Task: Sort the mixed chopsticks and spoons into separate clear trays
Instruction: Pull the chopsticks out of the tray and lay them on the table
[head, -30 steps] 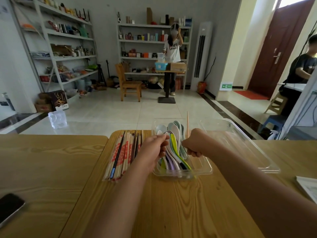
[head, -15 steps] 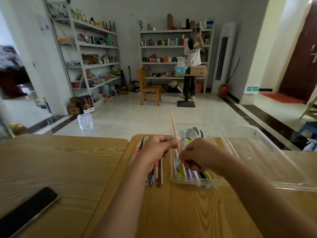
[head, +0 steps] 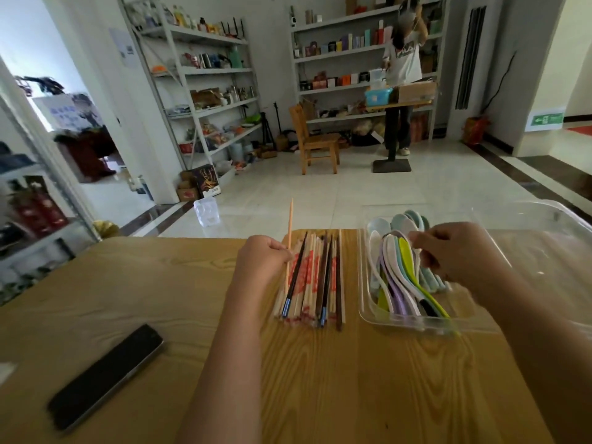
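Your left hand point(head: 264, 261) is pinching one chopstick point(head: 291, 224) upright; you should be lowering it flat, parallel to the chopstick pile point(head: 312, 283).

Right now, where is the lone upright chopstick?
Head view, near centre: the left hand holds the chopstick upright at the left edge of the chopstick pile, left of the spoon tray.

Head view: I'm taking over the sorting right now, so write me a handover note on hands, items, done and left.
Left hand pinches one pale chopstick, tip up, above the chopstick pile.
Right hand, fingers curled, is over the spoons in the clear tray; grip unclear.
Done: chopsticks and spoons lie mostly apart.
Left: lay the held chopstick on the pile; check the tray for strays.
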